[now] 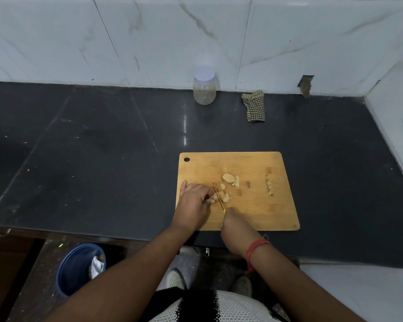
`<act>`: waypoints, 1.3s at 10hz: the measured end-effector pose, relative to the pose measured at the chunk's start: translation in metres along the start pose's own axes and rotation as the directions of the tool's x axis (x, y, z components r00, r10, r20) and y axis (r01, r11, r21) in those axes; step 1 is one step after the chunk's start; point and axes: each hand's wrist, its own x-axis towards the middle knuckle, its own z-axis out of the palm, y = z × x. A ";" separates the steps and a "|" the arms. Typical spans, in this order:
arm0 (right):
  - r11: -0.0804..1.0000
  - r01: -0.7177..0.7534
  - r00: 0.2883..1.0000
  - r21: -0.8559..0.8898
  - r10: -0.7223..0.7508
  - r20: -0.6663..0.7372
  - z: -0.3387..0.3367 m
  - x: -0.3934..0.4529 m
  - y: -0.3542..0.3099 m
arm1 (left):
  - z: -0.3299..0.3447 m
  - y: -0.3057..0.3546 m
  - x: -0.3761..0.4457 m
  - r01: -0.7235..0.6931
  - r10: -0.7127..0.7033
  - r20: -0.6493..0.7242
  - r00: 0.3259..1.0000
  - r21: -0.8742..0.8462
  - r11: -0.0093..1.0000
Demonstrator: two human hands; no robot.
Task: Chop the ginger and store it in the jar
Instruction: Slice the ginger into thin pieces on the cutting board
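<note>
Ginger on the rectangular wooden chopping board (254,205)

The left hand (193,203) pinned pale ginger pieces (223,196) while the right hand (233,224) gripped a thin yellow-handled knife (219,201) (blade against them); the white-lidded clear plastic jar (204,88) stood by the wall.

Pale ginger (224,196) slices scattered mid-board, small chopped bits further right; clear jar (204,86), white lid on, upright by wall.

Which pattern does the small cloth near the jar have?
The cloth has a dark and beige checked pattern, seen in the head view.
</note>
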 end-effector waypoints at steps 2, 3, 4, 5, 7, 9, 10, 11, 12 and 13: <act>1.000 0.024 1.000 -0.016 -0.024 0.008 0.013 -0.006 0.013 | -0.002 0.000 0.000 0.027 -0.026 0.008 1.000 -0.021 0.999; 0.999 0.038 0.999 -0.030 -0.038 0.020 0.023 -0.024 0.032 | -0.003 0.000 0.000 0.027 -0.027 0.014 1.000 -0.026 0.999; 0.999 0.018 0.999 -0.050 -0.017 0.028 0.026 -0.036 0.046 | -0.004 0.000 -0.001 0.018 -0.018 0.021 1.000 -0.022 1.000; 0.999 0.034 0.999 -0.004 -0.034 -0.017 0.019 -0.034 0.040 | -0.004 -0.001 -0.002 0.021 -0.020 0.019 1.000 -0.024 0.999; 0.997 0.070 0.993 0.018 -0.068 -0.093 0.012 -0.018 0.016 | -0.004 -0.001 -0.003 0.024 -0.024 0.008 1.000 -0.042 0.999; 0.993 0.096 0.981 -0.063 -0.105 -0.166 0.019 -0.016 0.013 | -0.005 -0.001 -0.002 0.022 -0.021 0.018 1.000 -0.033 0.999; 0.989 0.099 0.977 -0.108 -0.118 -0.179 0.020 -0.016 0.013 | -0.006 -0.001 -0.003 0.023 -0.022 0.014 1.000 -0.034 0.999; 0.995 0.081 0.990 -0.063 -0.088 -0.110 0.017 -0.014 0.011 | -0.007 0.000 -0.003 0.019 -0.019 0.013 1.000 -0.034 0.999; 0.996 0.065 0.996 -0.058 -0.068 -0.058 0.011 -0.012 0.005 | -0.007 0.001 -0.002 0.019 -0.019 0.019 1.000 -0.017 1.000; 0.996 0.042 0.998 -0.073 -0.045 -0.039 0.008 -0.008 -0.002 | -0.007 0.001 -0.002 0.019 -0.019 0.026 0.999 0.001 1.000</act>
